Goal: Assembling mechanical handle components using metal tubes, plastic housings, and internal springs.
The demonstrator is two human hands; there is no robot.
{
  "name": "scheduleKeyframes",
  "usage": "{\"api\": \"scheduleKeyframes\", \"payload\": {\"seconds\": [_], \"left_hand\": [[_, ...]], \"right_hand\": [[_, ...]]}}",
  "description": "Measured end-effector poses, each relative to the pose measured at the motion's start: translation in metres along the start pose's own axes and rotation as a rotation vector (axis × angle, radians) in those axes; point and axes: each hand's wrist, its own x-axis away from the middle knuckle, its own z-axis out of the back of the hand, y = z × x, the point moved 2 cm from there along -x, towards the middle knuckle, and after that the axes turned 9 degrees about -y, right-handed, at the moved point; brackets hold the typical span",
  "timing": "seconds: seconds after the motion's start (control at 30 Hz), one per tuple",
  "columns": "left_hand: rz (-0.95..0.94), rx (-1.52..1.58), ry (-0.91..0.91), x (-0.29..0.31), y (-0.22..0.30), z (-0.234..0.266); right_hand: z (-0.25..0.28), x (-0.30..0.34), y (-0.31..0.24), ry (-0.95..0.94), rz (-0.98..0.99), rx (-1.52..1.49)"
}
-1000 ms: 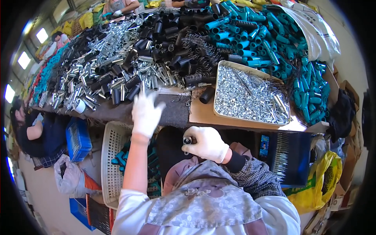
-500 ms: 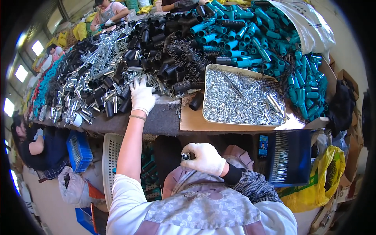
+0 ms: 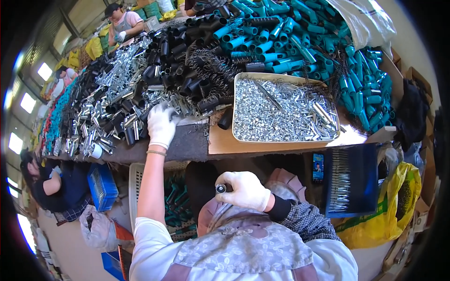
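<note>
My left hand [image 3: 161,125], in a white glove, reaches over the front edge of the heap of metal and black parts. Its fingers are blurred and point down among shiny metal sleeves [image 3: 176,104]; whether they grip one cannot be made out. Close to my lap, my right hand [image 3: 246,191], also gloved, is closed around a small dark cylinder [image 3: 221,188] whose round end shows a pale centre. Most of that cylinder is hidden in the fist. Black tubes [image 3: 190,84] and dark coil springs [image 3: 211,63] lie heaped beyond my left hand.
A shallow tray [image 3: 287,140] of small metal pieces stands on the table at right. Teal tool housings [image 3: 300,47] are piled behind it. Below the table are a blue bin [image 3: 363,182] with metal rods, a white basket [image 3: 136,185] and a yellow sack [image 3: 403,201]. Co-workers [image 3: 123,25] sit at left.
My left hand has drawn back slightly toward me, and its spread fingers have become blurred. My right hand keeps its hold on the dark cylinder. The whole view has shifted a little.
</note>
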Motion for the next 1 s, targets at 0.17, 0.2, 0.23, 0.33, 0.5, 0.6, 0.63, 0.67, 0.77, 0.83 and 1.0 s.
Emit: {"api": "scheduleKeyframes", "payload": {"seconds": [0.17, 0.2, 0.23, 0.33, 0.5, 0.6, 0.63, 0.67, 0.77, 0.83, 1.0], "left_hand": [[-0.056, 0.011, -0.168, -0.003, -0.010, 0.022], [-0.087, 0.006, -0.254, -0.004, -0.010, 0.021], [-0.106, 0.013, -0.284, -0.004, 0.001, 0.025], [-0.146, -0.146, -0.359, -0.014, 0.004, 0.006], [-0.104, -0.330, -0.487, -0.016, 0.014, 0.003], [-0.128, -0.194, -0.260, 0.017, -0.004, 0.001], [-0.135, -0.252, -0.374, 0.030, -0.002, 0.014], [-0.155, -0.304, -0.485, 0.041, 0.007, 0.036], [-0.103, -0.115, -0.685, 0.124, -0.023, 0.131], [0.011, -0.185, -0.919, 0.215, -0.092, 0.163], [0.747, -0.437, -0.611, 0.278, -0.099, 0.223]], "right_hand": [[0.000, 0.003, 0.004, 0.017, 0.014, -0.004], [-0.001, 0.002, 0.005, 0.015, 0.038, -0.004], [-0.003, 0.001, 0.006, 0.010, 0.064, -0.004], [-0.009, -0.001, 0.007, 0.007, 0.099, -0.009], [-0.005, 0.002, 0.005, -0.002, 0.087, 0.013], [-0.008, 0.002, 0.001, -0.025, 0.099, 0.006], [-0.006, 0.003, 0.004, -0.020, 0.091, 0.000], [-0.003, 0.004, 0.011, -0.003, 0.074, 0.002], [0.002, 0.011, 0.019, 0.013, 0.058, -0.035], [0.006, 0.006, 0.018, 0.000, 0.084, -0.037], [0.007, -0.017, 0.005, -0.014, 0.174, 0.006]]}}
